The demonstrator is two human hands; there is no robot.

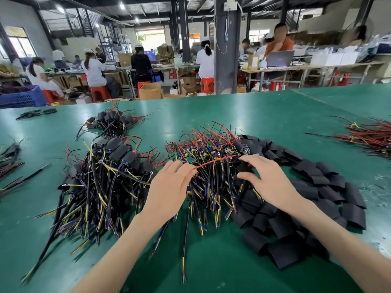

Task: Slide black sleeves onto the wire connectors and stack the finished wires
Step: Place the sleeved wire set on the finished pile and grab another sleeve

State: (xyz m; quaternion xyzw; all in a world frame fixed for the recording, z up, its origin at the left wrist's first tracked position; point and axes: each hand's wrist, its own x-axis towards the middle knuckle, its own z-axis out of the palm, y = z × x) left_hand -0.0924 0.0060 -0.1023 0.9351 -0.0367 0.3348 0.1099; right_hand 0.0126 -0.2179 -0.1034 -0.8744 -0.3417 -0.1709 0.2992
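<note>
Busy workshop, big green table (254, 115) up front, and right in the middle a red wire (215, 161) is running between the hands. The left hand (169, 187) is pinching one end while the right hand (270, 180) is gripping a black sleeve (243, 166) between thumb and fingers at the other. That's all sitting over the unsleeved wire heap (207, 149), with the loose sleeve pile (306, 187) lying just to its right. I'm guessing roughly halfway, since the finished stack (110, 166) on the left is looking about as big as what's left.
</note>
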